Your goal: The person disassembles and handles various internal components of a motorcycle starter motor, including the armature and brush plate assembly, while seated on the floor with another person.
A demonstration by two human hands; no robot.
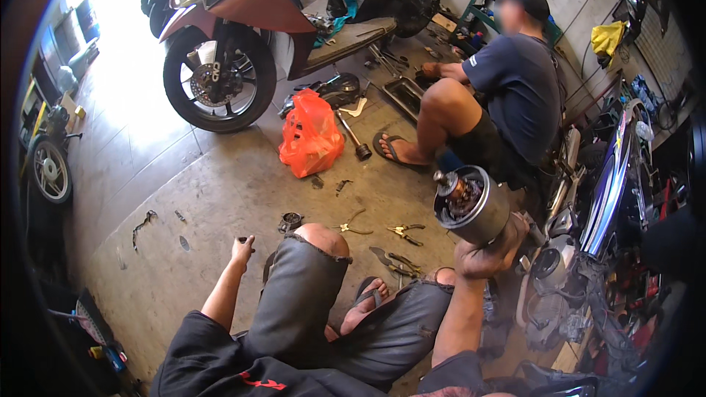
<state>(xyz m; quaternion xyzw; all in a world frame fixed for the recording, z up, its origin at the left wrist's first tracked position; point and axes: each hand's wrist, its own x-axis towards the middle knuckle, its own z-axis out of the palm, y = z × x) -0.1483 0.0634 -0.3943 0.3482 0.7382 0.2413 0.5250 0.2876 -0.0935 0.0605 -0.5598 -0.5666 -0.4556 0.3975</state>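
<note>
Raised at the right, my right hand (pixel 489 250) grips an electric motor (pixel 482 213) from below and behind. Its grey cylindrical housing has an open end, where a copper-coloured armature (pixel 457 190) shows. My left hand (pixel 243 248) is beside my left knee, its fingers curled, with a small dark spot at their tips; whether that is an object I cannot make out. On the floor ahead of my knees lie pliers (pixel 353 223), a second pair of pliers (pixel 406 234) and dark-handled pliers (pixel 404 263). A round black part (pixel 291 220) sits by my left knee.
A co-worker (pixel 515 95) sits ahead at the right, near a reddish scooter (pixel 243 15). An orange plastic bag (pixel 312 136) and a tool with a round dark end (pixel 354 137) lie on the floor. Motorcycle parts (pixel 610 176) crowd the right side; a wheel (pixel 50 169) stands far left.
</note>
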